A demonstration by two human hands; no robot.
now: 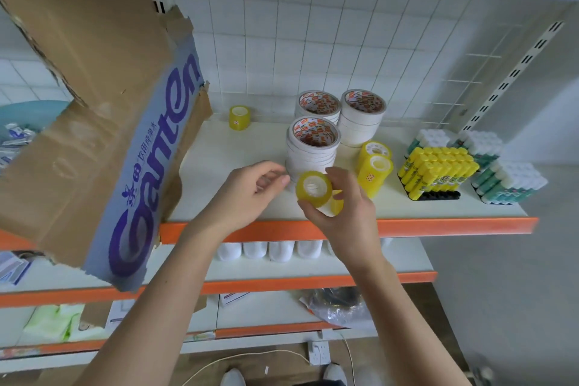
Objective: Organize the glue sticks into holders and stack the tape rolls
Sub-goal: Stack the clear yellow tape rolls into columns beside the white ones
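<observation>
My right hand (341, 207) grips a yellow tape roll (314, 188) over the shelf's front edge, with a second yellow roll (336, 203) tucked behind it in the same hand. My left hand (250, 194) hovers just left of it, fingers loosely curled, holding nothing. Three stacks of white tape rolls (313, 147) stand behind. A stack of two yellow rolls (374, 166) stands to the right, and a single yellow roll (239, 117) sits at the back left. Yellow glue sticks (438, 171) and green-and-white glue sticks (507, 182) fill black holders at the right.
A torn cardboard box (103, 110) leans over the shelf's left end. The white shelf (225, 166) has an orange front lip (438, 226). White containers (269, 249) line the shelf below. A power strip (319, 352) and cable lie on the floor.
</observation>
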